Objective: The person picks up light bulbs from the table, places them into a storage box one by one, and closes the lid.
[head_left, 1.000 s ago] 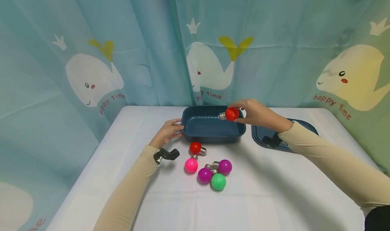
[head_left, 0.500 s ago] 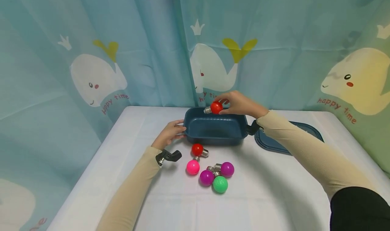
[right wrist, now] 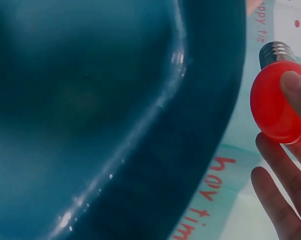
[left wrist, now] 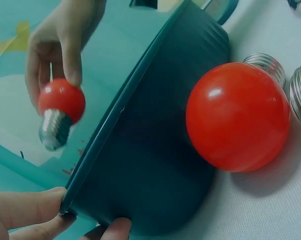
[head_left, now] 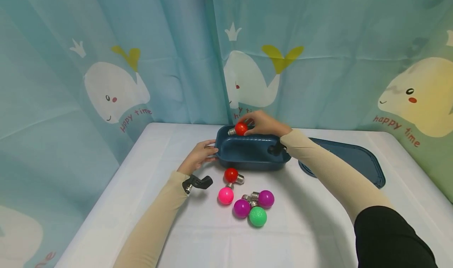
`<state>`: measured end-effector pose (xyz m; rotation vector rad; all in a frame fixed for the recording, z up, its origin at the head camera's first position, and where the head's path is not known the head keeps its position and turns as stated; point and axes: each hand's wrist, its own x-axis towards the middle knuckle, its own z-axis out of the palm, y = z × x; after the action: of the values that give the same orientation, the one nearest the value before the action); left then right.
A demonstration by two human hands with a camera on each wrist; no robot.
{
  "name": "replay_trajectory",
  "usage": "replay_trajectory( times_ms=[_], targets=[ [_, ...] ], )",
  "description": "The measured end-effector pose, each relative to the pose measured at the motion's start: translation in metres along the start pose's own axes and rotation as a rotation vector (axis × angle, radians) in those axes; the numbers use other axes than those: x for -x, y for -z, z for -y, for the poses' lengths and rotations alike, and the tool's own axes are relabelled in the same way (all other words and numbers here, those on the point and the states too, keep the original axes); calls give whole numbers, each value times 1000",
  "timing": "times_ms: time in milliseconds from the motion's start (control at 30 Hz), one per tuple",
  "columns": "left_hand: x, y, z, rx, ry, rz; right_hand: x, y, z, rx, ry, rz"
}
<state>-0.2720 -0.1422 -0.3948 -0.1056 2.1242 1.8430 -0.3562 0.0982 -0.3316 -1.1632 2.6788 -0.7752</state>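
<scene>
My right hand (head_left: 263, 123) pinches a red round light bulb (head_left: 241, 129) by its globe, the silver screw base pointing left. In the head view it overlaps the far left corner of a dark blue plastic container (head_left: 253, 165). The right wrist view shows the thumb across the red bulb (right wrist: 273, 102), beside the container's rim (right wrist: 210, 125). My left hand (head_left: 199, 155) touches the container's left end with fairly straight fingers. In the left wrist view, the fingertips (left wrist: 53, 200) lie at the rim and against the outer wall.
In front of the container lie another red bulb (head_left: 231, 175), a pink bulb (head_left: 225, 196), two purple bulbs (head_left: 266, 199) and a green bulb (head_left: 258, 217). A dark blue lid (head_left: 364, 162) lies to the right, partly under my right forearm. A whale-printed curtain (head_left: 184, 55) hangs behind.
My right hand has carried the red bulb leftward across the container, and most recently slightly downward. The left hand stays at the container's left end; the bulbs on the table keep their arrangement.
</scene>
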Motion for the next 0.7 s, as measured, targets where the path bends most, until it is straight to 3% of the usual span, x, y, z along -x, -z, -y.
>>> replay_trajectory(
  times_ms=[433,700],
  targets=[
    [-1,1,-1,-22,1,-8,-22,-31,-16,-26,-6,50],
    [0,0,1,0,-4,9,-23,-42,-16,-45,22,83]
  ],
)
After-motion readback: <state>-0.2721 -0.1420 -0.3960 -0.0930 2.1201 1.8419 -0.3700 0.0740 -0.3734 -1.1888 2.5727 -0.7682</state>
